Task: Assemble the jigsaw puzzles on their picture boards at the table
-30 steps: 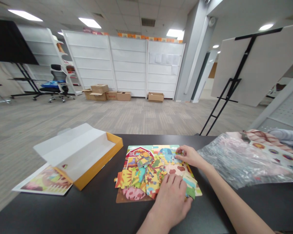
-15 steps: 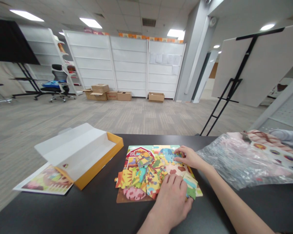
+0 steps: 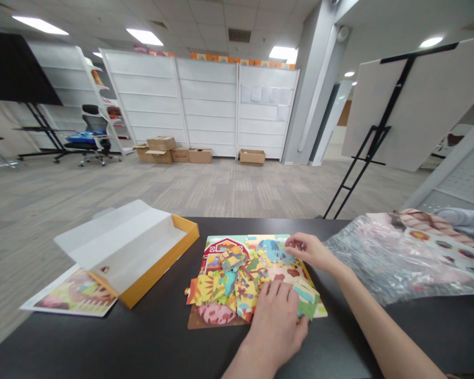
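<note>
By the far right corner of the picture board [image 3: 195,320], the right hand [image 3: 311,252] has its fingers slightly parted beside the blue elephant piece [image 3: 274,252]. Nearer the close right corner, the green piece [image 3: 310,301] meets the left hand [image 3: 275,318]; pinched or not, I can't tell.

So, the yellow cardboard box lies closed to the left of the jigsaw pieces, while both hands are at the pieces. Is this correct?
Not quite: the yellow cardboard box is open, not closed. The head view shows its white lid folded back. It does lie left of the jigsaw pieces, and the left hand and right hand are at them.
</note>
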`<state>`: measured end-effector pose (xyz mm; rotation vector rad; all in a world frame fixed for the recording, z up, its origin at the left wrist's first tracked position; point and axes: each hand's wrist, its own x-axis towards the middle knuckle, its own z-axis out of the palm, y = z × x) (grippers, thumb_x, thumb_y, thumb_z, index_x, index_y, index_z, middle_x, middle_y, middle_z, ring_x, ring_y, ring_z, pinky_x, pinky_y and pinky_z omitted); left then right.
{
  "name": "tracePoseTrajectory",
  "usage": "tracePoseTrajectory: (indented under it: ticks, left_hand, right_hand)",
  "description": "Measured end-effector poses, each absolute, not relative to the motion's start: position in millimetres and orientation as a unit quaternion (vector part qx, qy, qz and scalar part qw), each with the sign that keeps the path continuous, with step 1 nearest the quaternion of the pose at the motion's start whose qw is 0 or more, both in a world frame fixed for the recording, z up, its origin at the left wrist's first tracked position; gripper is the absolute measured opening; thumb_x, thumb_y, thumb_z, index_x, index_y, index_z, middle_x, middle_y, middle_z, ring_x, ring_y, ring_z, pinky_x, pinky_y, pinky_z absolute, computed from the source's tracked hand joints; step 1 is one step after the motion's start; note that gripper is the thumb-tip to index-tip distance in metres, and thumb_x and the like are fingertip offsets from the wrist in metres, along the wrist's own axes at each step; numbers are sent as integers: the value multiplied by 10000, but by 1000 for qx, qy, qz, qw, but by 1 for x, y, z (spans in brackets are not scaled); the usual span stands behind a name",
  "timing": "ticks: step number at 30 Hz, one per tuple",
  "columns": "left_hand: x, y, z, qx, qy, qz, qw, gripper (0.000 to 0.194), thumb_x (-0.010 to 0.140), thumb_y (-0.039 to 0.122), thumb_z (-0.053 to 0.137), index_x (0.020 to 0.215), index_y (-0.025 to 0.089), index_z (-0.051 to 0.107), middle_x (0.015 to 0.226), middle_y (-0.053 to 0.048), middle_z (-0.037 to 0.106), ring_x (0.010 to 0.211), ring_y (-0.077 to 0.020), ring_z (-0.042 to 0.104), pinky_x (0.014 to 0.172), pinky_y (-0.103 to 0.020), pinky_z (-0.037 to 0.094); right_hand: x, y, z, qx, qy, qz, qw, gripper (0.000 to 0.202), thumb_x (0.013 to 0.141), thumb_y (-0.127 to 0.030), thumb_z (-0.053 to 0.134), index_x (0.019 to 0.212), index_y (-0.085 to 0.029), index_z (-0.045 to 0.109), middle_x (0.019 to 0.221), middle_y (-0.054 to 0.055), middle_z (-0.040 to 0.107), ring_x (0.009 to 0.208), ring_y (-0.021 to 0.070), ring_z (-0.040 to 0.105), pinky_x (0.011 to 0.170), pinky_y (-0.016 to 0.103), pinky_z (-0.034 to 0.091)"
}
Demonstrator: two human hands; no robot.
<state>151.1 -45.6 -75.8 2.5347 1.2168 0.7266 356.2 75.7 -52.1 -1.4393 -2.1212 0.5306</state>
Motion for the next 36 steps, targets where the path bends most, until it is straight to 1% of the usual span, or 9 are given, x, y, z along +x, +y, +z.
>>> tracePoseTrajectory:
  ticks: [3, 7, 10, 14, 18, 22, 27, 31, 36]
  left_hand:
    - [151, -45, -78, 852, 429, 269, 135, 230, 841, 359, 668, 984, 206, 573, 1062, -51, 643, 1053, -271, 576, 975, -457, 470]
    - [151, -43, -80, 830, 438, 301, 170, 233, 825, 314, 694, 1008, 242, 570, 1050, -15, 664, 1045, -260, 591, 935, -443, 483]
    - [150, -41, -78, 818, 435, 327, 188, 302, 816, 281, 709, 1078, 257, 562, 1084, -12, 670, 1057, -255, 599, 925, -429, 487]
    - [149, -41, -74, 804, 427, 368, 189, 352, 820, 255, 716, 1131, 250, 551, 1087, -24, 672, 1030, -245, 610, 901, -415, 493]
    - [148, -40, -71, 787, 463, 379, 147, 308, 817, 275, 719, 1081, 230, 566, 1029, -31, 671, 994, -249, 615, 895, -425, 488]
    - [145, -40, -70, 779, 517, 345, 88, 258, 829, 304, 698, 1048, 224, 589, 1023, -39, 639, 993, -265, 588, 896, -450, 463]
    - [145, -40, -72, 786, 535, 308, 31, 145, 901, 323, 607, 1001, 219, 620, 1003, -53, 592, 949, -267, 559, 840, -458, 452]
    - [145, -40, -71, 784, 535, 313, 16, 135, 912, 320, 595, 942, 197, 643, 1038, -82, 596, 969, -282, 545, 828, -477, 442]
    - [145, -44, -68, 837, 437, 326, 48, 189, 922, 391, 606, 934, 207, 647, 1145, -66, 625, 1099, -276, 528, 964, -486, 414]
  right_hand:
    - [360, 66, -40, -497, -765, 355, 204, 345, 846, -498, 676, 841, -156, 720, 715, 41, 696, 644, 164, 606, 598, 268, 455]
    - [363, 57, -30, -439, -740, 491, 138, 372, 801, -507, 734, 895, -147, 746, 835, 67, 754, 745, 189, 670, 670, 275, 504]
    - [363, 55, -27, -442, -728, 508, 129, 415, 804, -543, 718, 904, -141, 753, 831, 65, 746, 701, 166, 647, 625, 257, 491]
    - [364, 54, -25, -429, -720, 535, 103, 469, 810, -574, 702, 974, -137, 744, 715, 16, 680, 585, 114, 560, 544, 223, 434]
    - [369, 54, -23, -429, -718, 538, 108, 473, 811, -571, 701, 962, -124, 733, 719, 17, 668, 584, 107, 546, 558, 223, 430]
    - [379, 54, -26, -460, -703, 536, 82, 431, 703, -511, 813, 908, -142, 730, 783, 33, 704, 688, 140, 612, 636, 235, 468]
    - [382, 51, -29, -490, -699, 521, 6, 429, 566, -462, 889, 838, -169, 732, 701, 5, 674, 643, 143, 595, 573, 223, 447]
    - [379, 49, -26, -497, -706, 505, -7, 400, 602, -458, 863, 853, -169, 744, 702, 18, 686, 650, 152, 606, 576, 227, 450]
    - [378, 48, -24, -500, -692, 521, -1, 334, 679, -442, 800, 863, -167, 751, 744, 35, 714, 639, 146, 611, 564, 224, 461]
